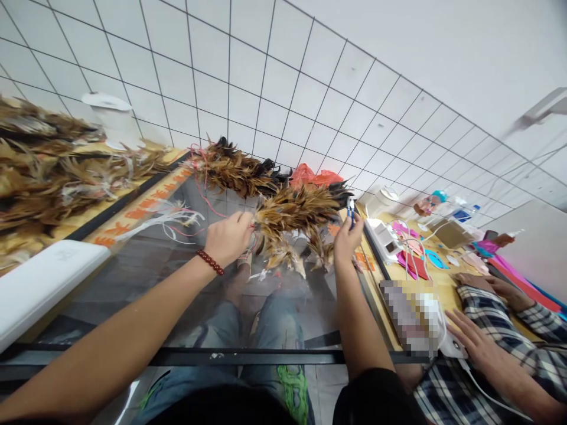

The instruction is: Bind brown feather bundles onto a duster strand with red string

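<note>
My left hand (pixel 228 237), with a red bead bracelet at the wrist, is closed around the bound end of a brown feather bundle (pixel 296 211) that lies on a glass tabletop (pixel 146 265). My right hand (pixel 348 239) is raised beside the bundle's right side, fingers pinched on a small blue-handled tool (pixel 351 210) that stands upright above the fingers. A second feather bundle (pixel 234 170) lies just behind. Loose white and pink strings (pixel 170 219) trail to the left of my left hand.
More feathers (pixel 48 171) pile up at the left, with a white roll (pixel 110 118) behind and a white box (pixel 42 283) at the near left. A red bag (pixel 312 175) sits at the back. At the right, another person's hands (pixel 472 336) rest by cables and coloured craft pieces (pixel 416 260).
</note>
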`<state>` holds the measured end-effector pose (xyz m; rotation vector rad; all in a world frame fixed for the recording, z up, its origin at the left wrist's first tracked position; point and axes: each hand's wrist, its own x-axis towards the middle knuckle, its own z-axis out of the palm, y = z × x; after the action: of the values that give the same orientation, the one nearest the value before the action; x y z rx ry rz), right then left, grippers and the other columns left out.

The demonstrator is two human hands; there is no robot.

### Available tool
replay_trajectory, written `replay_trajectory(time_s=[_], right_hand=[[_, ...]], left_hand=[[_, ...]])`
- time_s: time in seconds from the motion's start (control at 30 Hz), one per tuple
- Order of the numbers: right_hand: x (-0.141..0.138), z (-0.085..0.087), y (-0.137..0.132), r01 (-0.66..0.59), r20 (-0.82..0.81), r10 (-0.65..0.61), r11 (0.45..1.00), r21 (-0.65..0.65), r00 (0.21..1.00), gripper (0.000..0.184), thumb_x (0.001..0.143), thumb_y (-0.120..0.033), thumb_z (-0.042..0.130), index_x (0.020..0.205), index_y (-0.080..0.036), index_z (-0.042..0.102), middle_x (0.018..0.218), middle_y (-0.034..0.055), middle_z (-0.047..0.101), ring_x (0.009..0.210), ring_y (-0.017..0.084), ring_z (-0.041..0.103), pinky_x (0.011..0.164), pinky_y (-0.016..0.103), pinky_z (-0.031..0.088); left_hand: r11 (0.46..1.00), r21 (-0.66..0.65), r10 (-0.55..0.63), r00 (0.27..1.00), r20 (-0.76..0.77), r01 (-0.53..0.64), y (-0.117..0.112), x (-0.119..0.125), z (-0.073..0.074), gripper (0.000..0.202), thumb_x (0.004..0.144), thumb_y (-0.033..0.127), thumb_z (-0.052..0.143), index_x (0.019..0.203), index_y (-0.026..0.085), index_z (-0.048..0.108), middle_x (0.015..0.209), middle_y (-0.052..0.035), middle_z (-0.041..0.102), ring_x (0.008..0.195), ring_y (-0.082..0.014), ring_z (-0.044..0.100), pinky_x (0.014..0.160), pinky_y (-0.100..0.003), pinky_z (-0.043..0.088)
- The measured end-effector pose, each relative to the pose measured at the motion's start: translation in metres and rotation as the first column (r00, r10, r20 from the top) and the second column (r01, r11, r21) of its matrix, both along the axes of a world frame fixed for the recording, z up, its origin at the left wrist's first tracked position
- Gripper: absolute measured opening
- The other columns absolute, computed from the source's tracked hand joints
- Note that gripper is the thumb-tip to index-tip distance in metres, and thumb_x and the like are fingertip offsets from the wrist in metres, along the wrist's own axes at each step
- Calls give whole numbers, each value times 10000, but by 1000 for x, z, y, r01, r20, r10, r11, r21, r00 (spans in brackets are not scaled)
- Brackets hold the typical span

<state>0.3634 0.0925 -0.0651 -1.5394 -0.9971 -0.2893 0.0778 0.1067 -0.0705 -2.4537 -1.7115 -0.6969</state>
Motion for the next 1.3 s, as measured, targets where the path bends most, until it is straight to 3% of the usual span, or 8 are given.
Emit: replay_trajectory(time_s=[0.13, 0.33, 0.57, 0.7, 0.8, 1.0, 1.17, 1.3], right_hand=[[-20, -5, -14, -121, 153, 113, 992, 41, 982, 425, 960, -387, 356, 1258, -141, 532, 1188, 156, 617, 1103, 229, 577, 933, 381, 436], [-104, -18, -20, -326, 594, 514, 856, -402, 619, 411, 976, -361, 380, 1294, -161, 545, 979, 115, 700, 819, 198, 628, 783, 323, 437], [-16, -9, 7, -67, 65, 84, 969, -237, 994, 411, 939, -391, 383, 1202, -152, 590, 1032, 115, 680, 918, 226, 616, 823, 338, 442], [14, -9, 1, 24, -78, -32, 995, -92, 996, 457, 926, -415, 374, 1185, -100, 578, 1119, 164, 648, 1043, 252, 588, 908, 387, 431], [-21, -8, -14, -140, 151, 147, 989, -56, 978, 459, 958, -415, 344, 1277, -139, 524, 1200, 146, 623, 1089, 230, 580, 923, 361, 433], [-96, 3, -24, -278, 562, 503, 854, -440, 657, 443, 987, -381, 345, 1314, -150, 534, 970, 106, 694, 828, 188, 617, 783, 299, 422], [-34, 11, -9, 27, 299, 123, 892, -451, 946, 416, 966, -367, 345, 1221, -173, 611, 980, 103, 706, 829, 210, 620, 736, 292, 415], [27, 5, -8, 123, 44, -115, 912, -392, 992, 460, 934, -364, 323, 1157, -116, 641, 1049, 152, 697, 961, 253, 626, 819, 333, 434]], left_hand=[[998, 68, -9, 999, -53, 12, 4, -4, -1, 324, 939, 319, 345, 1051, 173, 611, 935, -126, 615, 783, -252, 602, 561, -312, 280], [993, 105, -45, 997, -67, 52, 4, -6, 3, 319, 937, 301, 360, 1016, 173, 642, 881, -128, 600, 797, -241, 586, 574, -315, 282], [979, 200, -38, 998, -50, 47, 9, -10, 0, 319, 933, 275, 372, 1028, 186, 663, 852, -109, 614, 761, -211, 586, 571, -312, 302], [970, 241, -28, 999, -31, 34, 13, -13, -2, 306, 924, 272, 392, 1000, 177, 672, 836, -106, 616, 749, -210, 589, 560, -314, 298], [969, 244, -17, 999, -41, 26, 14, -13, -1, 311, 922, 277, 395, 973, 172, 684, 819, -110, 610, 730, -215, 584, 550, -313, 290], [943, 321, -64, 995, -80, 86, 14, -16, -1, 341, 926, 237, 384, 1048, 197, 700, 800, -108, 622, 692, -205, 564, 549, -315, 285], [920, 366, -128, 990, -61, 142, 18, -21, 1, 328, 929, 238, 400, 989, 205, 720, 776, -104, 637, 648, -185, 540, 553, -314, 291], [913, 373, -168, 986, -17, 162, 21, -24, 2, 300, 917, 231, 428, 960, 210, 725, 778, -98, 643, 637, -169, 535, 562, -302, 308]])
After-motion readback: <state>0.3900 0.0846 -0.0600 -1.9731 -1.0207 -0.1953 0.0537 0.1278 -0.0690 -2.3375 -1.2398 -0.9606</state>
